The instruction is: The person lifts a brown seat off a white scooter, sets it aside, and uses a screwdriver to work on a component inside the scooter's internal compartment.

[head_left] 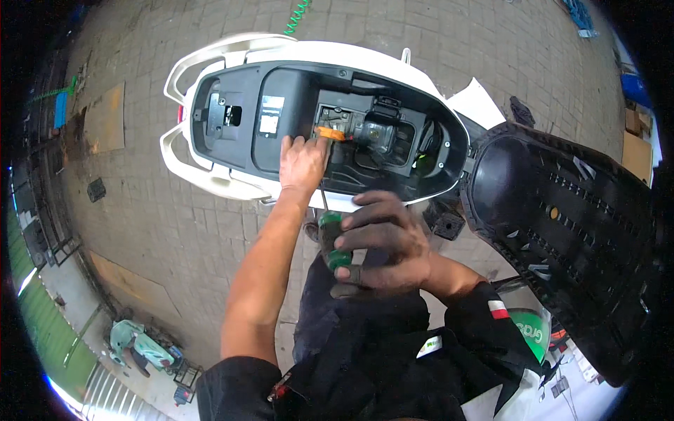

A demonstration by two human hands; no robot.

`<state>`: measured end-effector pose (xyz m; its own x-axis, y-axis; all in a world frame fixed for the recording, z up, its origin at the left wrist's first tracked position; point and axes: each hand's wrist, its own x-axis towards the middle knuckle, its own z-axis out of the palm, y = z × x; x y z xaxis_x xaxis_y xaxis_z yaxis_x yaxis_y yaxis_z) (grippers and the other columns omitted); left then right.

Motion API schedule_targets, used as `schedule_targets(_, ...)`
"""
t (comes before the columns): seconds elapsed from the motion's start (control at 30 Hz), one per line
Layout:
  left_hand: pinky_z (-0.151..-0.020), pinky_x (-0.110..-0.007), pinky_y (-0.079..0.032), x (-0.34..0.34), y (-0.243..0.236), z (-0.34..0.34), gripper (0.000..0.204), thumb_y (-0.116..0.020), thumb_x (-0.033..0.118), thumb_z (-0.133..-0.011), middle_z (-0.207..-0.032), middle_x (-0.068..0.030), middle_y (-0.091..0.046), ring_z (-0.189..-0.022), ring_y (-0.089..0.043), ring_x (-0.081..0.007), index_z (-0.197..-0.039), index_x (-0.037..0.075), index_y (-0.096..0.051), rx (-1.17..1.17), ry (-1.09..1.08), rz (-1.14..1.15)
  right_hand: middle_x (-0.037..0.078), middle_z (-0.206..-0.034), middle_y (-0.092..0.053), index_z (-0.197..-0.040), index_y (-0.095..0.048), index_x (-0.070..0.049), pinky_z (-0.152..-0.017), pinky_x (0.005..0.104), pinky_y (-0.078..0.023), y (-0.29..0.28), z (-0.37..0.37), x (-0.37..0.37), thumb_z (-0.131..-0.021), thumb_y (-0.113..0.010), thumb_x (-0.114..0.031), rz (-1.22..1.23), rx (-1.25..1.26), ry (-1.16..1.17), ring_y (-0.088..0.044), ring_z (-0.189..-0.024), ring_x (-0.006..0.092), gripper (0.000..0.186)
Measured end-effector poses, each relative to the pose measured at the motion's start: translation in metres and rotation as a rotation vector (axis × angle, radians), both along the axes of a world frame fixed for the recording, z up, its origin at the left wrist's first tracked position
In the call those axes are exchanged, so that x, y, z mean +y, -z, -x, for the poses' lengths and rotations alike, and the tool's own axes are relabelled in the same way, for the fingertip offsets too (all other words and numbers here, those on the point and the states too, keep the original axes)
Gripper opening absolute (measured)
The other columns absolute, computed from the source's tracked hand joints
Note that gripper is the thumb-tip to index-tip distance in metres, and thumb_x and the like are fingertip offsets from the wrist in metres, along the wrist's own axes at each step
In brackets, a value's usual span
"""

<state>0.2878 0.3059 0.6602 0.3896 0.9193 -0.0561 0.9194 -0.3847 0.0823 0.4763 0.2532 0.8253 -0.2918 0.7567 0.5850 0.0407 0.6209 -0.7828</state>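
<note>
A white scooter [235, 184] stands in front of me with its black storage compartment [288, 105] exposed. My left hand [303, 165] reaches over its near edge, fingers curled and closed; what lies inside them is hidden. An orange piece [330, 133] shows right at its fingertips, beside metal parts in a recess of the compartment. Nearer to me, my right hand [386, 245] holds a screwdriver [330, 235] by its green and black handle, between fingertips and thumb. The fingers are slightly blurred. The screwdriver's thin shaft points away from me, up toward my left hand's thumb side.
The black seat [562, 224], underside up, is swung open on the right. A white panel [479, 104] lies beyond the scooter's right end. Paving bricks [175, 266] cover the floor. A green coiled hose [296, 15] hangs at the far side; cardboard boxes [635, 151] stand far right.
</note>
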Motion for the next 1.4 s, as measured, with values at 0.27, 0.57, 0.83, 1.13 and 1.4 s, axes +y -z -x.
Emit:
schedule_targets(0.27, -0.078, -0.041, -0.040, 0.000, -0.001, 0.001, 0.011, -0.067, 0.024, -0.088, -0.075, -0.0017, -0.064, -0.080, -0.060, -0.0222, -0.084, 0.014, -0.061, -0.039, 0.016, 0.078, 0.005, -0.120, -0.070, -0.105, -0.071, -0.021, -0.107, 0.0563, -0.039, 0.008, 0.004, 0.005, -0.077, -0.080, -0.024, 0.034, -0.019, -0.258, -0.066, -0.112, 0.0232, 0.029)
schedule_targets(0.57, -0.081, -0.041, -0.039, 0.005, -0.003, -0.002, 0.008, -0.065, 0.021, -0.088, -0.077, -0.0022, -0.067, -0.081, -0.062, -0.0224, -0.086, 0.013, -0.063, -0.007, 0.030, 0.140, 0.004, -0.119, -0.064, -0.090, -0.071, -0.021, -0.105, 0.0594, -0.038, 0.006, 0.016, 0.000, -0.073, -0.080, -0.021, 0.035, 0.058, -0.030, -0.062, -0.104, 0.0234, 0.019)
schedule_targets(0.83, -0.082, -0.042, -0.040, 0.006, -0.001, 0.001, 0.009, -0.066, 0.022, -0.088, -0.078, -0.0020, -0.067, -0.083, -0.062, -0.0223, -0.089, 0.014, -0.064, 0.028, 0.017, 0.166, 0.004, -0.116, -0.065, -0.089, -0.072, -0.018, -0.106, 0.0605, -0.038, -0.006, 0.009, -0.001, -0.073, -0.078, -0.022, 0.015, -0.041, -0.125, -0.063, -0.103, 0.0227, 0.018)
schedule_targets(1.13, -0.079, -0.040, -0.042, 0.005, 0.000, 0.002, 0.003, -0.065, 0.016, -0.084, -0.076, -0.0027, -0.067, -0.079, -0.062, -0.0215, -0.083, 0.013, -0.064, -0.017, 0.027, 0.106, -0.002, -0.095, -0.061, -0.091, -0.073, -0.022, -0.099, 0.0549, -0.045, -0.004, 0.007, -0.001, -0.073, -0.078, -0.025, -0.019, -0.060, -0.006, -0.061, -0.097, 0.0192, 0.020)
schedule_targets(1.4, -0.079, -0.040, -0.042, 0.005, -0.001, 0.000, 0.004, -0.066, 0.017, -0.085, -0.076, -0.0031, -0.067, -0.079, -0.062, -0.0216, -0.084, 0.013, -0.065, -0.030, 0.016, 0.117, 0.003, -0.113, -0.067, -0.095, -0.073, -0.020, -0.102, 0.0559, -0.046, 0.001, 0.002, -0.005, -0.073, -0.078, -0.020, -0.027, 0.001, 0.018, -0.060, -0.117, 0.0266, 0.023)
